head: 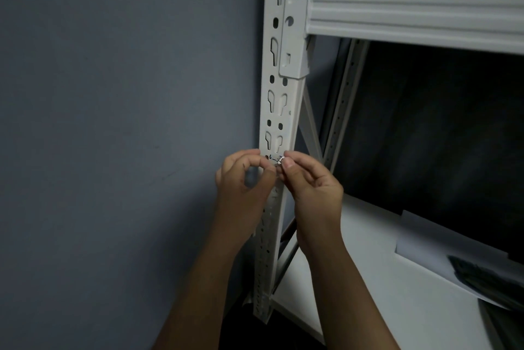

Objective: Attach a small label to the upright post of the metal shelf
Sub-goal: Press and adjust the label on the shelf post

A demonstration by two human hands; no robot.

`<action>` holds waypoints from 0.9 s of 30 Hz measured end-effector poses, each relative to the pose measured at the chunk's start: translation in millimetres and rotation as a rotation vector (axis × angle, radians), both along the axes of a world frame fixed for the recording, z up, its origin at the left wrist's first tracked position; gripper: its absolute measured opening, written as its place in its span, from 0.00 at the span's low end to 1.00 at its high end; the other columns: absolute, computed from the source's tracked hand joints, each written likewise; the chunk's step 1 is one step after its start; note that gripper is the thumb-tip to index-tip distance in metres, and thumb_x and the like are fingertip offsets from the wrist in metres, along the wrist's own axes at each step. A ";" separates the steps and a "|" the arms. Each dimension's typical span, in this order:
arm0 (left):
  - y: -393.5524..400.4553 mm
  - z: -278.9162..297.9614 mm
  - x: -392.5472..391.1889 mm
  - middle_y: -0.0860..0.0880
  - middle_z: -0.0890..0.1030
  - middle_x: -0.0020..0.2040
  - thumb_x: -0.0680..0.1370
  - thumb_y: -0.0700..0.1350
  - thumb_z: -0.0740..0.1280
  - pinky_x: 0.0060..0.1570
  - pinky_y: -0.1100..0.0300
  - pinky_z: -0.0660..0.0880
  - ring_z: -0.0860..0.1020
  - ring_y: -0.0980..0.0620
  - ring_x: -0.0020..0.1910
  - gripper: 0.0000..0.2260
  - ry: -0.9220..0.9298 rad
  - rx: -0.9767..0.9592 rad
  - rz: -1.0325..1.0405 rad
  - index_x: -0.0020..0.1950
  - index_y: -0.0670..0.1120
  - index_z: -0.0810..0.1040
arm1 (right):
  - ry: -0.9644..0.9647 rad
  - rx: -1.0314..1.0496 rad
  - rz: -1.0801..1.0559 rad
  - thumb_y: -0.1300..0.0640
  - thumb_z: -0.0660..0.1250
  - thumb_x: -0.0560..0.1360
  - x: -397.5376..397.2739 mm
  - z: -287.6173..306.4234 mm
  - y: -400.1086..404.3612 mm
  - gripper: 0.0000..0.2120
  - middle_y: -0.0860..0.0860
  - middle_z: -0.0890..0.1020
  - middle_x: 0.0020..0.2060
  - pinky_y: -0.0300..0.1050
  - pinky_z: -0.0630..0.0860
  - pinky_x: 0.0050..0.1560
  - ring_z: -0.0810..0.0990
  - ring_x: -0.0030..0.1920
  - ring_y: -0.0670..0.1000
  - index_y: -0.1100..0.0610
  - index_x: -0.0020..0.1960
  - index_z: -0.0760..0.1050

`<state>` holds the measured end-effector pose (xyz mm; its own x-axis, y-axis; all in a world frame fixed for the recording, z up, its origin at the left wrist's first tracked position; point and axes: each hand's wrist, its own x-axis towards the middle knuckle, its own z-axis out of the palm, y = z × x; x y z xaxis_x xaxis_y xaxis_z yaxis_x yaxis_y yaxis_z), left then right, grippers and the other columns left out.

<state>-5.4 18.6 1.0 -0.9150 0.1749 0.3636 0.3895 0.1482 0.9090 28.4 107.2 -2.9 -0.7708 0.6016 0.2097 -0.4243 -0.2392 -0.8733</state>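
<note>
A white metal upright post (279, 111) with keyhole slots runs down the middle of the view. A small white label (275, 160) with dark marks sits against the post's front face between my two hands. My left hand (243, 179) pinches the label's left end with thumb and forefinger. My right hand (309, 182) pinches its right end, where the label curls away from the post. Most of the label is hidden by my fingertips.
A white horizontal beam (411, 9) joins the post at the top right. A white shelf board (368, 278) lies below, with a white sheet (442, 247) and dark flat items (493, 284) on it. A grey wall (113, 123) fills the left.
</note>
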 end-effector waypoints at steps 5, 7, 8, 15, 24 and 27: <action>-0.7 1.6 0.6 0.57 0.74 0.55 0.71 0.49 0.67 0.58 0.51 0.72 0.71 0.49 0.61 0.05 -0.017 0.018 -0.023 0.36 0.56 0.76 | -0.001 0.048 -0.045 0.69 0.66 0.74 2.2 0.7 1.5 0.09 0.47 0.85 0.37 0.34 0.79 0.43 0.84 0.40 0.44 0.56 0.46 0.80; -0.1 2.6 1.4 0.56 0.75 0.55 0.68 0.51 0.64 0.58 0.50 0.72 0.72 0.47 0.60 0.02 -0.013 0.036 -0.019 0.35 0.56 0.75 | -0.004 0.062 -0.035 0.69 0.66 0.74 1.8 1.2 0.4 0.10 0.48 0.85 0.36 0.35 0.79 0.44 0.83 0.39 0.44 0.56 0.45 0.81; 0.2 2.3 1.4 0.56 0.75 0.54 0.67 0.51 0.64 0.57 0.50 0.72 0.72 0.47 0.60 0.02 -0.010 0.038 -0.020 0.35 0.56 0.75 | -0.004 0.067 -0.020 0.69 0.66 0.74 1.7 1.1 -0.1 0.10 0.48 0.85 0.37 0.35 0.79 0.44 0.83 0.39 0.45 0.56 0.45 0.81; -0.4 1.1 -0.9 0.59 0.73 0.53 0.75 0.42 0.68 0.56 0.57 0.69 0.71 0.49 0.61 0.09 -0.027 0.028 -0.011 0.37 0.55 0.76 | -0.003 0.114 0.073 0.68 0.64 0.76 4.6 1.2 0.0 0.10 0.49 0.85 0.37 0.37 0.80 0.46 0.83 0.40 0.46 0.57 0.46 0.80; -1.8 1.2 -0.2 0.56 0.73 0.55 0.72 0.45 0.70 0.46 0.82 0.59 0.68 0.53 0.62 0.07 0.015 -0.011 0.081 0.38 0.55 0.76 | -0.011 0.167 0.079 0.68 0.64 0.76 3.8 -3.0 2.2 0.10 0.49 0.84 0.38 0.37 0.79 0.47 0.83 0.41 0.46 0.55 0.45 0.80; -1.7 1.0 -0.4 0.58 0.72 0.53 0.71 0.46 0.72 0.46 0.82 0.59 0.67 0.53 0.61 0.08 0.059 0.004 0.139 0.38 0.57 0.75 | 0.003 0.142 0.080 0.68 0.64 0.76 2.9 -4.2 4.1 0.10 0.53 0.85 0.41 0.39 0.80 0.49 0.83 0.42 0.48 0.56 0.46 0.81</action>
<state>-5.7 16.8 2.0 -0.9073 0.0462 0.4180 0.4183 0.2010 0.8858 31.3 111.3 -7.1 -0.8144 0.5025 0.2903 -0.4112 -0.1469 -0.8996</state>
